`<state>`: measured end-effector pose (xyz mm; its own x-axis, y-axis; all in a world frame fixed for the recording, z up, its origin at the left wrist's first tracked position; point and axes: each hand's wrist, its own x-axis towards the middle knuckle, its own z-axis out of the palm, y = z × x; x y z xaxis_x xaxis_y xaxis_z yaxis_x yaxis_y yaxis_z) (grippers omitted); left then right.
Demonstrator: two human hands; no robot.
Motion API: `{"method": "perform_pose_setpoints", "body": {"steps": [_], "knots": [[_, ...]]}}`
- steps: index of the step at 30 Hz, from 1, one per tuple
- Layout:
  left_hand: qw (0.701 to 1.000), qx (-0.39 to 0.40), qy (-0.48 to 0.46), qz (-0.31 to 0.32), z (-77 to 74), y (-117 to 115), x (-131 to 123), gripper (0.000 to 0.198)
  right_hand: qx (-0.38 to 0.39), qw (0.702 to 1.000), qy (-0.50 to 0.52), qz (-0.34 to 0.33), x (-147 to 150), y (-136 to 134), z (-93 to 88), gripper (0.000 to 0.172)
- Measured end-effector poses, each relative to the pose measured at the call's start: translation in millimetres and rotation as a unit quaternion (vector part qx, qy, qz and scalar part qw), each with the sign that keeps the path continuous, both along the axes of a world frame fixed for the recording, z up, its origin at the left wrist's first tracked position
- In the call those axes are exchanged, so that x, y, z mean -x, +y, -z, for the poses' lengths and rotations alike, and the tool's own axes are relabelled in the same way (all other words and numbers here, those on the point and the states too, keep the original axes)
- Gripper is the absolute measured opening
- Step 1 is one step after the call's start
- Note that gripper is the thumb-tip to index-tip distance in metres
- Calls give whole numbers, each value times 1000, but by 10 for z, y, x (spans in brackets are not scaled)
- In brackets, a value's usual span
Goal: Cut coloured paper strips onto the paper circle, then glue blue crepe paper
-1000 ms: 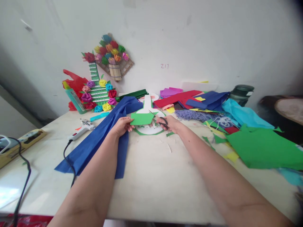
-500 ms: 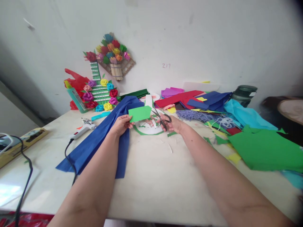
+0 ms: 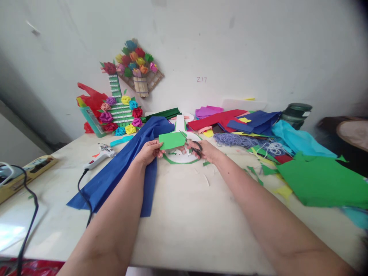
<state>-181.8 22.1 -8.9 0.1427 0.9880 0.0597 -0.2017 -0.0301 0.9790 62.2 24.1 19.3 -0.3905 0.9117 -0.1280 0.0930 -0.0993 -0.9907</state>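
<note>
A small piece of green paper point(image 3: 172, 140) is pinched at its left edge by my left hand point(image 3: 151, 151). My right hand point(image 3: 205, 150) grips black-handled scissors point(image 3: 196, 148), whose blades reach up to the paper's right edge; whether they are cutting I cannot tell. Below and behind the paper lies a white round shape with a green border point(image 3: 186, 158) and a narrow neck point(image 3: 180, 122), partly hidden by the paper and my hands. White and green scraps rest on it. Blue paper or cloth point(image 3: 123, 168) passes under my left forearm.
To the left are a glue gun point(image 3: 100, 158), a power strip point(image 3: 37, 168) and a glue bottle point(image 3: 92, 122). A flower-decorated green guitar shape point(image 3: 122, 111) leans at the back. Purple yarn point(image 3: 238, 140), coloured sheets and a large green sheet point(image 3: 322, 182) lie to the right.
The green paper has shifted slightly right in my left hand. The scissors have turned and moved left, their blades now against the paper's right end.
</note>
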Motion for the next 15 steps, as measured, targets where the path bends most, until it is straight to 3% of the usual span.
{"method": "perform_pose_setpoints", "body": {"steps": [5,15], "knots": [[1000,16,4,-11,-22,-17,-6,22,-13,999,-9,38,62,22,61,25],[999,35,15,-3,-33,-36,2,21,-13,1000,3,6,64,28,53,28]]}}
